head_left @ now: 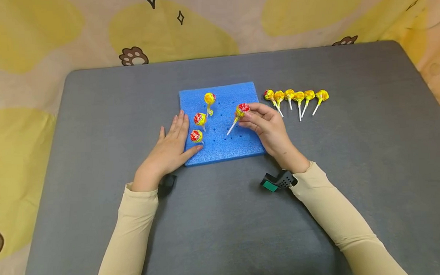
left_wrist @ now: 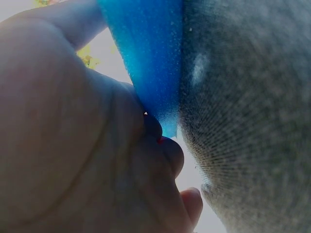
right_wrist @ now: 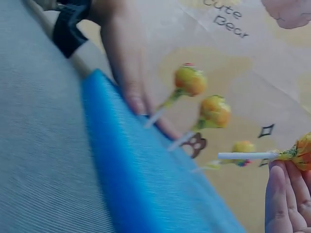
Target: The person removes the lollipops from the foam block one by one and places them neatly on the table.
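Note:
A blue foam board [head_left: 238, 147] with small holes lies on the table. Three wrapped lollipops stand in its left part: a far one [head_left: 209, 98], a middle one [head_left: 199, 119] and a near one [head_left: 196, 136]. My left hand [head_left: 166, 151] rests along the board's left edge, fingers extended and thumb over the near corner. Over the board's right half, my right hand [head_left: 268, 129] pinches another lollipop [head_left: 243, 108] by its wrapped head. Its white stick slants down to the left; the right wrist view shows the stick's tip [right_wrist: 226, 156] free, apart from the foam.
Right of the board, several more lollipops [head_left: 299, 96] lie in a row on the dark grey table [head_left: 373, 148], sticks toward me. A patterned yellow and cream cloth [head_left: 209, 28] hangs behind the table. Each wrist wears a black camera mount [head_left: 279, 180].

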`<state>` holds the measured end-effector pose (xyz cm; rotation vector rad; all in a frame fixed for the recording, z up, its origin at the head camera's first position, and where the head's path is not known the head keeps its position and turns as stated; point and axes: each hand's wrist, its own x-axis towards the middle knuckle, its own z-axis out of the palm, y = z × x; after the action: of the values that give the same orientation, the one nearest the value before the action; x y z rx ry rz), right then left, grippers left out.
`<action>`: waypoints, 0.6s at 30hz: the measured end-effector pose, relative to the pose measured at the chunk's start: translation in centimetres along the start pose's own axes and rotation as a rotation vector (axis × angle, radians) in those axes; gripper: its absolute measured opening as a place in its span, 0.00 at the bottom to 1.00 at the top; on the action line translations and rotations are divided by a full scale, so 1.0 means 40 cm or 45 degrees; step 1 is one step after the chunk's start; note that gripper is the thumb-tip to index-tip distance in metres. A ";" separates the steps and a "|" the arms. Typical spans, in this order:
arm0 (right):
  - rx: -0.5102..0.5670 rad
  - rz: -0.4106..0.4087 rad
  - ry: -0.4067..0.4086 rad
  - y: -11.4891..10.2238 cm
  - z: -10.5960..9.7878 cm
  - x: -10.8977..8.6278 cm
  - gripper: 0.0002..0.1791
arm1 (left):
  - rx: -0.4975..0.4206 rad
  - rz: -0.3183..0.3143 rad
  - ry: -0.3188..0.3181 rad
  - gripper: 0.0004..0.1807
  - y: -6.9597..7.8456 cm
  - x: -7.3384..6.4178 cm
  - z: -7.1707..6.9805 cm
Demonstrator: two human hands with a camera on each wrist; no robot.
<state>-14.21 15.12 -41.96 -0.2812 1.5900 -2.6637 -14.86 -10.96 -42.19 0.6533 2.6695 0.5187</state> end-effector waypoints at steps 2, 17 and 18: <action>-0.006 -0.044 0.030 -0.014 -0.004 0.004 0.15 | 0.003 0.000 0.003 0.50 -0.001 0.000 0.001; 0.014 -0.259 0.182 -0.108 -0.060 0.023 0.08 | 0.011 0.002 -0.001 0.49 -0.004 0.004 0.004; 0.026 -0.266 0.197 -0.113 -0.064 0.023 0.06 | 0.010 0.001 -0.001 0.49 -0.004 0.004 0.004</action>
<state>-15.24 19.39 -39.06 -0.2596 1.6590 -2.9226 -14.99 -10.97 -42.45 0.6572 2.6719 0.5082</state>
